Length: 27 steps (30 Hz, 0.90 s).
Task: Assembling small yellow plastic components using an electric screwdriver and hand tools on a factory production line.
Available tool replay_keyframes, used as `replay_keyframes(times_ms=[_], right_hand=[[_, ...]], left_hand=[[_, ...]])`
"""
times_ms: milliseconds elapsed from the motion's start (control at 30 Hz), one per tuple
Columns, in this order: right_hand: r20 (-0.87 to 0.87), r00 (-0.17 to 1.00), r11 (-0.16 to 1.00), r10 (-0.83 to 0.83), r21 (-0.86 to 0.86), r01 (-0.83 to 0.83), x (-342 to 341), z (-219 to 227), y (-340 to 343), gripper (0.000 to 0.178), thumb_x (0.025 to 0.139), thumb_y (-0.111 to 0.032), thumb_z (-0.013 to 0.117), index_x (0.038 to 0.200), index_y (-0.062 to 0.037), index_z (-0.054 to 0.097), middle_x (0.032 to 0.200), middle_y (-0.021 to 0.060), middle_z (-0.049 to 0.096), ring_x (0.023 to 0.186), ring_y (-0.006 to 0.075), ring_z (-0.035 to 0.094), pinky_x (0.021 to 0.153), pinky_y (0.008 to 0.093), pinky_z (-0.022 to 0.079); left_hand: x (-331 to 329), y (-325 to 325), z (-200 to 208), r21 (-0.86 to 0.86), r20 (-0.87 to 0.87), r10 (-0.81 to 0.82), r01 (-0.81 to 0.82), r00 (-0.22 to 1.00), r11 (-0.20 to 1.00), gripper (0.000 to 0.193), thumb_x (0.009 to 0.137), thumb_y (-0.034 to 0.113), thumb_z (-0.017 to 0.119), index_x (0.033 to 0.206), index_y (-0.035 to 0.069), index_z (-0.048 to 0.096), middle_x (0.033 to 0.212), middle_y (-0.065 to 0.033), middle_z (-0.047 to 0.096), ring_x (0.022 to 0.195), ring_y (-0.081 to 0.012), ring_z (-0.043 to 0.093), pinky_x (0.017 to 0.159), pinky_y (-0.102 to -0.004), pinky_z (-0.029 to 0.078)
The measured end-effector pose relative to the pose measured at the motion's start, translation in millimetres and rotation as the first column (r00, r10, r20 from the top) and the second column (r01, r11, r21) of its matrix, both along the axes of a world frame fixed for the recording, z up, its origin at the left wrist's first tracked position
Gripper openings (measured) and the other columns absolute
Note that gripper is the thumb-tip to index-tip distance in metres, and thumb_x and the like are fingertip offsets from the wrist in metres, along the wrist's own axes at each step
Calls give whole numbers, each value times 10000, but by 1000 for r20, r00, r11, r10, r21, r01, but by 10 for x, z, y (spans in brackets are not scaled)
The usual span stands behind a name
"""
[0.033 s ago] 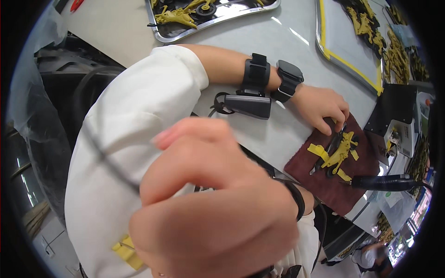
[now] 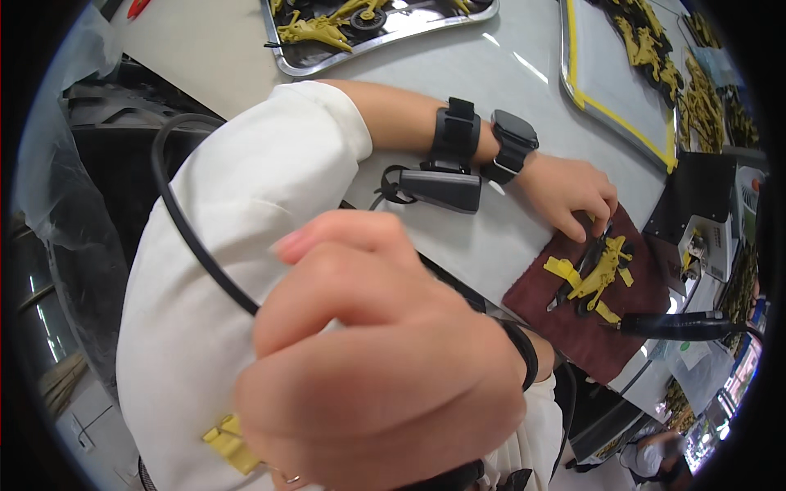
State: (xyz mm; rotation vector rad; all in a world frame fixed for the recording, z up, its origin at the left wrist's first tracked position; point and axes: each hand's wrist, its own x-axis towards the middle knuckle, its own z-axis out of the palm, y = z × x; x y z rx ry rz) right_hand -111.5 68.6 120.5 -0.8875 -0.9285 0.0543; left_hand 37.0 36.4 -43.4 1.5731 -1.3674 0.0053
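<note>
My right hand is raised very close to the camera, its fingers curled in a closed shape. What they hold, if anything, is hidden. A black cable runs down behind this hand. My left hand, wearing a watch, lies on the table at the edge of a dark red cloth. Its thumb and forefinger close around the upper end of a slim dark tool. Beside that tool on the cloth lies a yellow model vehicle with small dark wheels and yellow tape-like tabs.
A black corded soldering-iron-like tool points at the cloth from the right. A metal box stands behind it. Metal trays with yellow parts sit at the far middle and far right. A dark device hangs by my left wrist.
The black cable has swung slightly and now shows sharply instead of blurred. My right hand shifts only slightly; my left hand keeps its place on the tool.
</note>
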Motion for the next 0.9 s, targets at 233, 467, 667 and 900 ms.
replay_keyframes(times_ms=[233, 467, 667, 900], right_hand=[[53, 999, 982, 9, -190, 1, 388, 2, -301, 296, 627, -130, 810, 836, -23, 629, 863, 88, 588, 782, 263, 548, 703, 347, 396], [-310, 943, 938, 119, -275, -209, 268, -17, -143, 218, 718, -79, 784, 808, -23, 594, 837, 80, 558, 750, 204, 532, 640, 300, 391], [-577, 783, 930, 231, -106, -353, 180, 152, -26, 77, 915, -52, 583, 860, 0, 568, 839, 85, 555, 703, 144, 541, 642, 264, 440], [-195, 969, 919, 150, -334, -209, 184, 154, -59, 124, 860, -1, 599, 967, 18, 540, 876, 135, 550, 705, 261, 619, 635, 332, 498]], left_hand=[[-23, -17, 28, -45, 45, -28, 30, 999, 999, 235, 791, 221, 689, 980, 82, 672, 1120, -132, 579, 1053, -320, 550, 885, -435, 450], [0, -8, 13, -13, 23, -9, 10, 1000, 1000, 226, 785, 213, 693, 967, 80, 668, 1116, -127, 585, 1050, -317, 552, 881, -435, 453], [-13, 22, 76, -8, 32, 7, -7, 999, 1000, 230, 783, 213, 692, 969, 79, 665, 1114, -124, 588, 1050, -316, 550, 883, -434, 452], [-10, 28, 76, 10, 0, -12, 12, 1000, 1000, 224, 784, 211, 691, 967, 84, 663, 1127, -121, 579, 1066, -317, 539, 896, -435, 439]])
